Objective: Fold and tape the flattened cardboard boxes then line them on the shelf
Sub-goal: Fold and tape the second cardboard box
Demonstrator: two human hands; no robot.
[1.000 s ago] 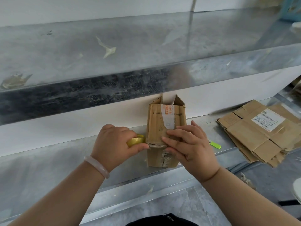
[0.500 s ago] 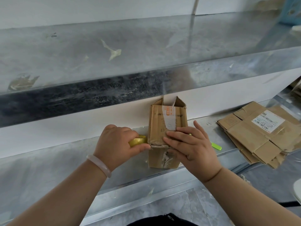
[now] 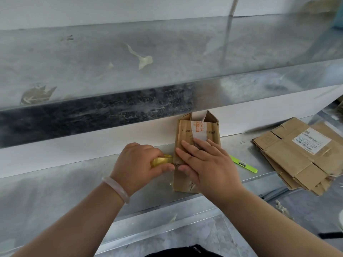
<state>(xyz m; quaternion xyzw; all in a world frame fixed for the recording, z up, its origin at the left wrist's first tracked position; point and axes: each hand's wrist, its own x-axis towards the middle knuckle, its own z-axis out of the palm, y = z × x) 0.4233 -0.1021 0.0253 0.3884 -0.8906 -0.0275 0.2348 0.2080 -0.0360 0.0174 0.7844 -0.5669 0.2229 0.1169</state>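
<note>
A small folded cardboard box (image 3: 197, 132) with a white and orange label lies on the lower metal shelf (image 3: 74, 179), its far flaps standing open against the wall. My right hand (image 3: 206, 164) presses flat on top of the box with straight fingers. My left hand (image 3: 138, 166) grips a yellowish roll of tape (image 3: 161, 160) held against the box's left edge. A stack of flattened cardboard boxes (image 3: 304, 156) lies on the shelf to the right.
A green utility knife (image 3: 243, 164) lies on the shelf just right of the box. The upper metal shelf (image 3: 148, 58) overhangs close above, with scraps of old tape stuck on it. The lower shelf's front edge runs just below the box.
My right hand has slid left across the top of the box, its fingers now reaching the left edge by the tape roll. The left hand keeps its place.
</note>
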